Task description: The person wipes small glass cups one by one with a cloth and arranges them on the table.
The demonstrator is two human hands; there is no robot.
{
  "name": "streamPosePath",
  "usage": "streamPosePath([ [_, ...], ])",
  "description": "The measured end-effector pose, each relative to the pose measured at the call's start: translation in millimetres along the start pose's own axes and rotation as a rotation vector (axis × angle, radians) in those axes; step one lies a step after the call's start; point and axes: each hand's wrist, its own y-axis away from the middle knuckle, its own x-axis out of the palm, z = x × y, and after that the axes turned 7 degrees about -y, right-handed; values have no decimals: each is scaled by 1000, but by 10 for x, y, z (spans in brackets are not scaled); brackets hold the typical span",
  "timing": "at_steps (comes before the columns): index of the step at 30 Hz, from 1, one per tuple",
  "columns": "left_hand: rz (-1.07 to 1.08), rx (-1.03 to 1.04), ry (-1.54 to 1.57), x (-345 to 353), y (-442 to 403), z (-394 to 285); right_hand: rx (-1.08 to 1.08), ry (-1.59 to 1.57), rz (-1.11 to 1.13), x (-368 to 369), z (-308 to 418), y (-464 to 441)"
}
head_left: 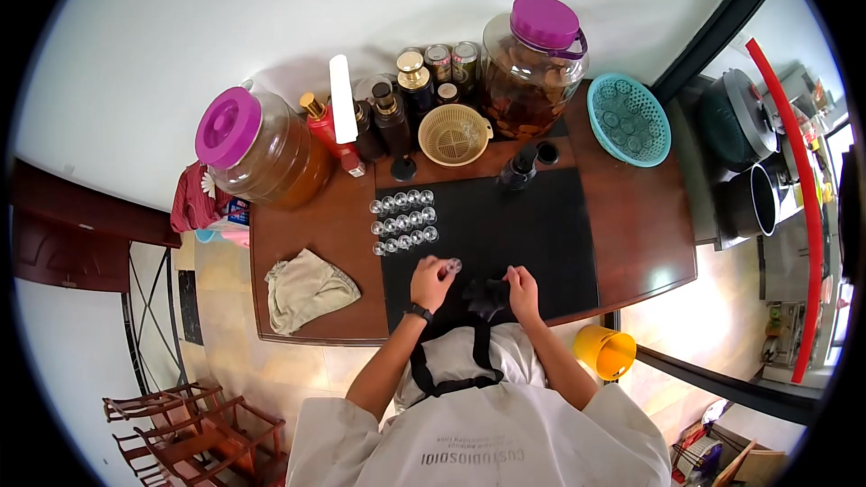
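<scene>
My left hand (433, 284), with a dark watch on its wrist, is closed on a small clear glass cup (454, 265) above the black mat (550, 243). Pinched in the fingers of my right hand (521, 294) is a black cloth (487, 297), bunched up near the mat's front edge. Beyond my left hand, small clear glass cups (403, 222) stand in three rows on the left of the mat. A short gap separates the held cup from the nearest row.
Purple-lidded glass jars (289, 162) (530, 72) stand at the back, with bottles (392, 117) and a tan basket (454, 135) between them. A dark bottle (518, 169) is on the mat's far edge. A turquoise basket (629, 119) sits right; a beige cloth (309, 290) lies left. A yellow bin (591, 347) stands below.
</scene>
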Motion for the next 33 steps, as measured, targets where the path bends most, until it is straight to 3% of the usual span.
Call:
streamPosePath([
  [3, -113, 202, -49, -245, -456, -271, 38, 149, 24, -18, -158, 55],
  [7, -148, 157, -93, -404, -998, -343, 36, 185, 9, 13, -163, 24],
  [16, 96, 208, -445, -356, -1670, -49, 51, 232, -35, 22, -186, -87],
  [19, 132, 281, -478, -225, -1745, 71, 59, 218, -33, 18, -191, -107],
  [33, 346, 234, -690, -157, -1833, 106, 132, 191, -17, 40, -77, -175],
])
